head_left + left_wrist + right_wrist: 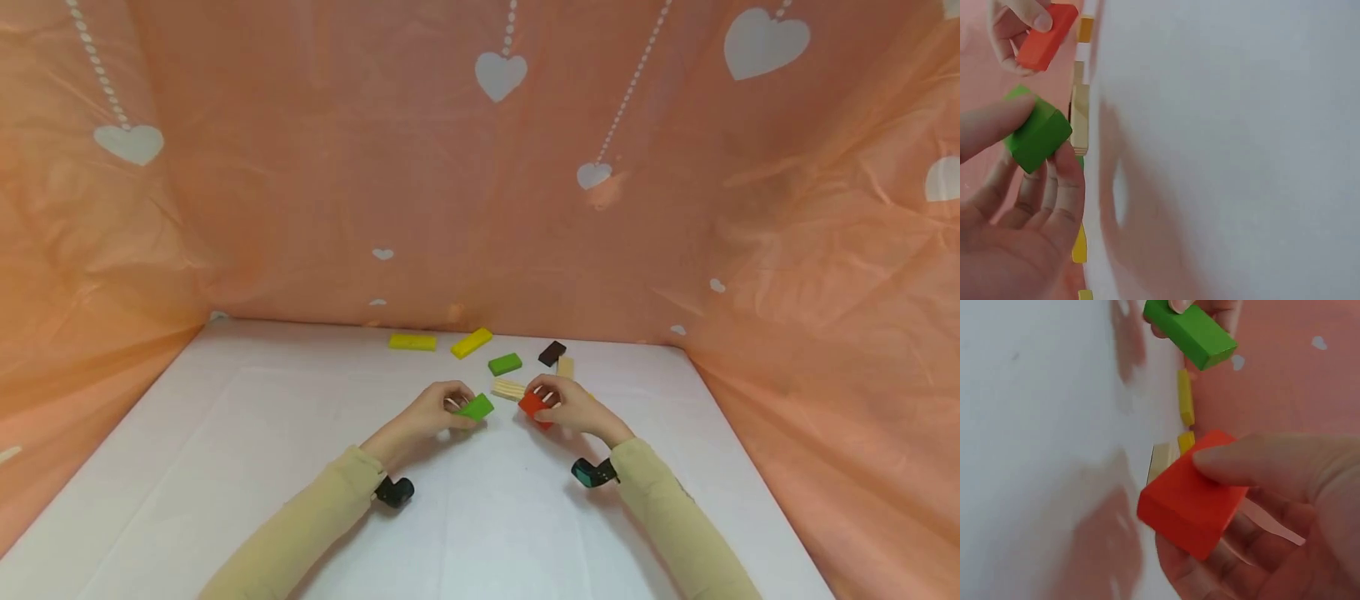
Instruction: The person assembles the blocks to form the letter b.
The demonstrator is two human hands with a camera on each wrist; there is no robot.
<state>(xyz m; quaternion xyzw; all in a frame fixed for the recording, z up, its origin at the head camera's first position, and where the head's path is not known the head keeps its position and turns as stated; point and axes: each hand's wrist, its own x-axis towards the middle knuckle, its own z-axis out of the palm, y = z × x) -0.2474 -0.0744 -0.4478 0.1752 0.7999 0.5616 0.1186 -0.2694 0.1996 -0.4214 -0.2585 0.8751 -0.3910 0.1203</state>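
Note:
Between thumb and fingers, my left hand [442,408] pinches a green block [1041,134], held tilted above the white table. My right hand [573,407] grips a red block [1188,494] the same way, thumb on its broad face. The two blocks are apart, with a small gap between them in the head view. Just beyond the hands lie several plain wooden blocks [507,389], partly hidden by the right hand. A second green block [505,364] lies flat behind them.
At the table's back edge lie two yellow blocks [412,342] and a dark brown block [552,353]. A plain block [566,367] touches or nearly touches the brown one. An orange-yellow block [1085,29] is partly hidden near the right hand. Pink cloth [450,208] walls surround the white table [187,467].

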